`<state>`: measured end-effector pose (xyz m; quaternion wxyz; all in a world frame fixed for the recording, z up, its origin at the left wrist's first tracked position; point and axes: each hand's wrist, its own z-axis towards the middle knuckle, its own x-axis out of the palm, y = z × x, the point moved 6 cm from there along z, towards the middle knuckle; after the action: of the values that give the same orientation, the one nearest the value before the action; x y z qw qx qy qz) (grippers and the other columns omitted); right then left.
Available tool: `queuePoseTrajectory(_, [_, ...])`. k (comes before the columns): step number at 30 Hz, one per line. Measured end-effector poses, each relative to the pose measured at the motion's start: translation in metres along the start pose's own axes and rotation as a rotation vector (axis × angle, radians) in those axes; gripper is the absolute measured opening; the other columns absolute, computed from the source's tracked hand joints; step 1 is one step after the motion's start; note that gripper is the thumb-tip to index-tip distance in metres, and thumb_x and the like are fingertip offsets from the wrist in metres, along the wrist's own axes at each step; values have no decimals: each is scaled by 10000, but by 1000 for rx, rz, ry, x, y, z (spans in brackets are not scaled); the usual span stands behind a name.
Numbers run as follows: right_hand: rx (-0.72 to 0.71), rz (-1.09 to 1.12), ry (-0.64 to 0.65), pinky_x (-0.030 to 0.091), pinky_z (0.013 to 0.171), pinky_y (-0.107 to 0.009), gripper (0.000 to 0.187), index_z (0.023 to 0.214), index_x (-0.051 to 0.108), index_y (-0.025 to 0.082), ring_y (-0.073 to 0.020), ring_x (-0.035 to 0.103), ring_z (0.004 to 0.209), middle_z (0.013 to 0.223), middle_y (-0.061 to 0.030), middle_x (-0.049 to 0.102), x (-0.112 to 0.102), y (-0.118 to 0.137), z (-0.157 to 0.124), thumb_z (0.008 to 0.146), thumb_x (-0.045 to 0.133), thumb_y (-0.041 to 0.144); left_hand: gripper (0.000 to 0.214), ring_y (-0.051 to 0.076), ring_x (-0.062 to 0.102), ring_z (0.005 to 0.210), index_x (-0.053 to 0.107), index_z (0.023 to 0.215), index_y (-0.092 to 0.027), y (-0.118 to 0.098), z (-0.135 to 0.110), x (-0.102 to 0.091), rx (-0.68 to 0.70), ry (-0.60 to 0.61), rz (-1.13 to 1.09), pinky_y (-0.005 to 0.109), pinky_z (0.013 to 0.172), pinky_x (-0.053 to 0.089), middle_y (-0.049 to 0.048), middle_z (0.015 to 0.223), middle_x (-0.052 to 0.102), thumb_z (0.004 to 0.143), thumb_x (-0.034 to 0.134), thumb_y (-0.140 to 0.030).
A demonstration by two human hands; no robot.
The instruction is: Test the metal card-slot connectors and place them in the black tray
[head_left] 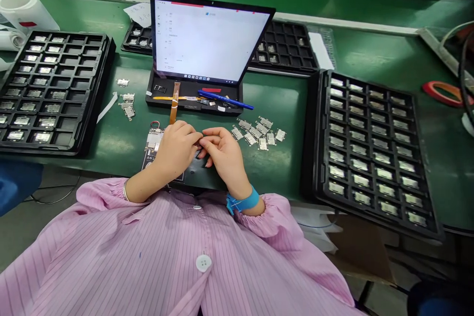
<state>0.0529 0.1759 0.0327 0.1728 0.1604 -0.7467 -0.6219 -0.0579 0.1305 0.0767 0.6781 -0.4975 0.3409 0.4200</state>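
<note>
Long green bench (281, 173) under black trays (321, 133) of small metal parts and an upright tablet (211, 39); left hand (176, 150) over a circuit board (153, 140), right hand (225, 153) just beside loose metal shields (257, 133); fingers (192, 136) of both hands curled closed, meeting, anything held between them hidden
</note>
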Motion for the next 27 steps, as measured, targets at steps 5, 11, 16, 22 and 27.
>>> queuePoseTrajectory(5, [-28,-15,-16,426,326,-169,315,1002,504,196,-113,614,522,729,25,636,0,-2,0,790,664,367,147,264,550,986,693,953,-188,1,2,-2,-22,-10,1,405,817,420,59,942,687,841,611,-141])
queuePoseTrajectory(11, [-48,28,-102,453,342,-183,352,1050,513,182,-101,624,536,875,-16,624,-8,-2,-4,873,573,480,638,299,490,1211,453,1365,-145,8,-11,-14,-78,-35,7,439,977,401,129,1274,596,804,728,-270])
queuePoseTrajectory(16, [-80,-37,-124,458,406,-187,348,1060,548,191,-88,614,565,939,-36,641,-12,-3,-9,884,580,490,523,284,517,1218,498,1313,-173,20,-36,-15,-109,-89,4,447,1018,394,114,1286,605,863,673,-374])
queuePoseTrajectory(22, [-87,-214,27,386,383,-199,253,965,601,169,-84,516,491,763,-18,620,1,2,-13,893,558,408,443,275,517,1234,531,1280,-156,20,-45,-7,-79,-113,31,451,1027,397,112,1302,606,901,620,-367])
queuePoseTrajectory(27, [-95,-286,59,398,409,-220,241,948,610,168,-106,536,518,757,-30,623,3,5,-15,889,556,396,341,276,513,1243,594,1209,-184,17,-44,-8,-48,-126,38,455,1018,418,100,1314,599,909,606,-344])
